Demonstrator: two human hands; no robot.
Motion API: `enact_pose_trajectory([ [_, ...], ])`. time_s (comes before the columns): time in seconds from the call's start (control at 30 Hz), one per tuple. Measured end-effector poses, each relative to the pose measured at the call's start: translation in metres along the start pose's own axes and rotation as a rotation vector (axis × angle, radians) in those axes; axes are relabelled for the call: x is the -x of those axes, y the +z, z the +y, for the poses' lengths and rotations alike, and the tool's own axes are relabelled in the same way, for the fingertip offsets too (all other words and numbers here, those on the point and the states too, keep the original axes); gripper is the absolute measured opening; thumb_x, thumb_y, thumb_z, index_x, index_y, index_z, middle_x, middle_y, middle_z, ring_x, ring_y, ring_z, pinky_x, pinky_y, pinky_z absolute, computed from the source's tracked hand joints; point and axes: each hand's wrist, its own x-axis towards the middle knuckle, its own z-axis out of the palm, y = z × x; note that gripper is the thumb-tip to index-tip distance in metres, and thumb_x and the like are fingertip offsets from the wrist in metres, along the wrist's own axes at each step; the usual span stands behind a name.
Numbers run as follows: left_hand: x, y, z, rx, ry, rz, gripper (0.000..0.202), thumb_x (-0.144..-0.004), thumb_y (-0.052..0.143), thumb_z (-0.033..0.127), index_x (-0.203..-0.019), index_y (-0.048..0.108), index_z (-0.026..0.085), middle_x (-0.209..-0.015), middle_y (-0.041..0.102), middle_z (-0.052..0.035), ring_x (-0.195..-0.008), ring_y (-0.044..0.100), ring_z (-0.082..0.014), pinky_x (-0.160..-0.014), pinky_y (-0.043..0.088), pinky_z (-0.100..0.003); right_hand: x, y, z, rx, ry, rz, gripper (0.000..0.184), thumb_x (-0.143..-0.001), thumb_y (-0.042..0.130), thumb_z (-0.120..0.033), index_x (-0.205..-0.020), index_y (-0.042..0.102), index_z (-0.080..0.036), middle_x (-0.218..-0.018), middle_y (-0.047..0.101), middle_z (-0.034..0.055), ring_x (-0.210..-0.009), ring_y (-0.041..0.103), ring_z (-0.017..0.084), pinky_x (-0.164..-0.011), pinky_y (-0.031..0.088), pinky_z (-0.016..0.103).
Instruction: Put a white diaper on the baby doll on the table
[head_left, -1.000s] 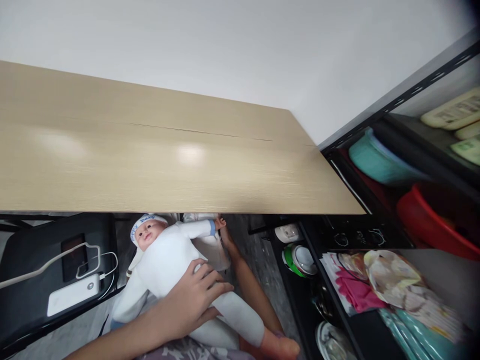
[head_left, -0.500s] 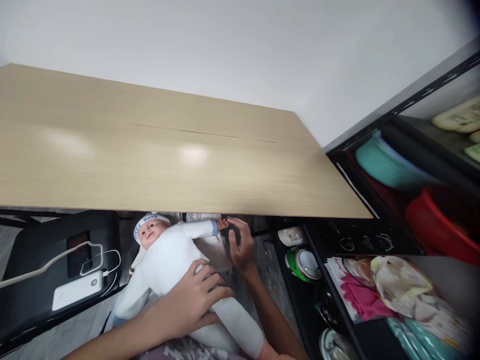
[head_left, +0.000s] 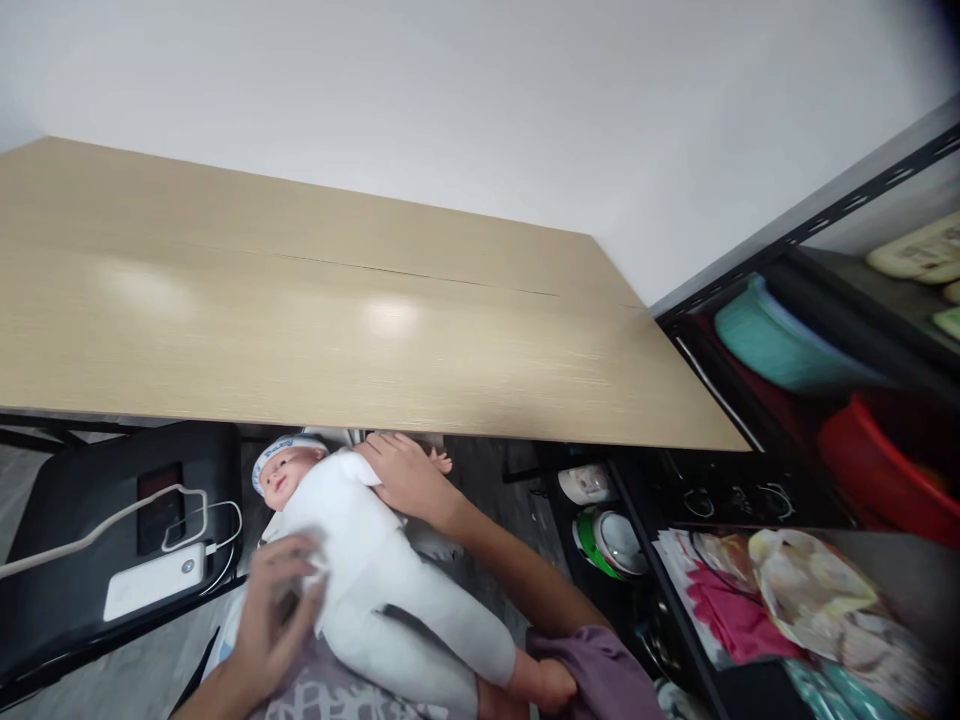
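A baby doll (head_left: 352,560) in a white suit and a white cap with blue letters lies face up across my lap, its head toward the table. My right hand (head_left: 401,472) reaches over the doll's shoulder and closes round its upper arm; the doll's small hand (head_left: 440,462) sticks out just beyond it. At the doll's other side, by its arm and flank, is my left hand (head_left: 276,602). It is smeared by motion, so its fingers cannot be read. A purple sleeve (head_left: 592,675) covers my right forearm.
A light wooden tabletop (head_left: 337,330) overhangs the doll's head. On the left, a black seat (head_left: 67,590) carries a white power bank (head_left: 154,582) and cable. A black rack (head_left: 720,480) on the right holds teal and red basins, cloths and bowls.
My right hand has moved from the floor under the table onto the doll's arm. My left hand slid off the doll's belly to its side. The doll shifted slightly left.
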Motion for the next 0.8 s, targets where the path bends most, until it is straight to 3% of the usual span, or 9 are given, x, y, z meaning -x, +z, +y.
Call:
enact_pose_trajectory([
  [0.03,0.017,-0.007,-0.021,-0.061,-0.132,0.085,0.019,-0.106,0.067,0.032,-0.124,0.062,0.029,-0.130,0.071,-0.0097,-0.125,0.072,-0.0317,-0.105,0.064,-0.052,-0.002,-0.003,-0.005,0.019,-0.023,0.010,0.024,-0.104,0.062,-0.014,-0.128,0.067,-0.017,-0.126,0.075,0.0123,-0.115,0.067,0.030,-0.102,0.053,0.043],
  [0.1,0.046,-0.017,-0.058,-0.129,-0.364,0.069,0.037,-0.102,0.070,0.046,-0.134,0.061,0.029,-0.133,0.073,-0.0105,-0.123,0.076,-0.0367,-0.101,0.067,-0.061,-0.006,-0.010,-0.016,0.039,-0.055,0.029,0.026,-0.105,0.061,-0.013,-0.130,0.066,-0.017,-0.125,0.075,0.0120,-0.112,0.067,0.030,-0.098,0.053,0.044],
  [0.13,0.057,-0.020,-0.073,-0.148,-0.434,0.011,0.042,-0.099,0.071,0.052,-0.135,0.063,0.033,-0.129,0.076,-0.0093,-0.118,0.078,-0.0393,-0.097,0.069,-0.066,-0.007,-0.013,-0.020,0.042,-0.067,0.039,0.027,-0.105,0.061,-0.013,-0.132,0.065,-0.017,-0.125,0.075,0.0117,-0.112,0.066,0.030,-0.098,0.053,0.044],
  [0.2,0.069,-0.021,-0.092,-0.184,-0.437,-0.041,0.047,-0.084,0.075,0.065,-0.125,0.069,0.042,-0.106,0.080,-0.0065,-0.095,0.082,-0.0468,-0.076,0.069,-0.074,-0.008,-0.019,-0.027,0.045,-0.099,0.065,0.032,-0.106,0.061,-0.013,-0.138,0.063,-0.016,-0.126,0.074,0.0118,-0.114,0.065,0.030,-0.098,0.053,0.044],
  [0.3,0.072,-0.022,-0.092,-0.199,-0.301,0.029,0.053,-0.061,0.083,0.067,-0.110,0.072,0.053,-0.083,0.077,-0.0064,-0.069,0.077,-0.0544,-0.052,0.060,-0.079,-0.001,-0.032,-0.034,0.043,-0.140,0.119,0.041,-0.107,0.062,-0.016,-0.148,0.059,-0.016,-0.127,0.073,0.0120,-0.116,0.064,0.030,-0.098,0.053,0.044],
  [0.43,0.063,-0.038,-0.066,-0.090,-0.353,0.046,0.070,-0.070,0.082,0.063,-0.137,0.062,0.065,-0.101,0.083,-0.0012,-0.079,0.083,-0.0479,-0.059,0.067,-0.070,0.030,-0.059,-0.035,-0.041,-0.154,0.257,0.051,-0.108,0.065,-0.025,-0.158,0.056,-0.019,-0.130,0.074,0.0112,-0.114,0.066,0.030,-0.098,0.055,0.043],
  [0.53,0.041,-0.058,-0.047,-0.091,-0.319,-0.017,0.069,-0.084,0.079,0.052,-0.149,0.058,0.047,-0.114,0.085,-0.0049,-0.092,0.086,-0.0421,-0.068,0.071,-0.058,0.062,-0.082,-0.026,-0.115,-0.061,0.341,0.055,-0.107,0.069,-0.032,-0.160,0.057,-0.020,-0.135,0.076,0.0122,-0.120,0.069,0.031,-0.103,0.057,0.043],
  [0.63,-0.006,-0.071,-0.032,-0.192,-0.195,-0.206,0.055,-0.095,0.076,0.046,-0.143,0.059,0.025,-0.116,0.085,-0.0122,-0.095,0.086,-0.0359,-0.073,0.070,-0.041,0.089,-0.097,-0.005,-0.169,0.175,0.298,0.050,-0.105,0.070,-0.028,-0.154,0.064,-0.026,-0.135,0.080,0.0096,-0.119,0.075,0.031,-0.101,0.058,0.042],
  [0.8,-0.110,-0.059,-0.010,-0.409,0.038,-0.348,0.052,-0.100,0.065,0.055,-0.141,0.061,0.022,-0.111,0.085,-0.0113,-0.093,0.083,-0.0354,-0.074,0.062,-0.039,0.108,-0.087,0.043,-0.189,0.434,0.318,0.039,-0.104,0.069,-0.028,-0.143,0.069,-0.029,-0.133,0.082,0.0087,-0.116,0.078,0.032,-0.095,0.058,0.040],
])
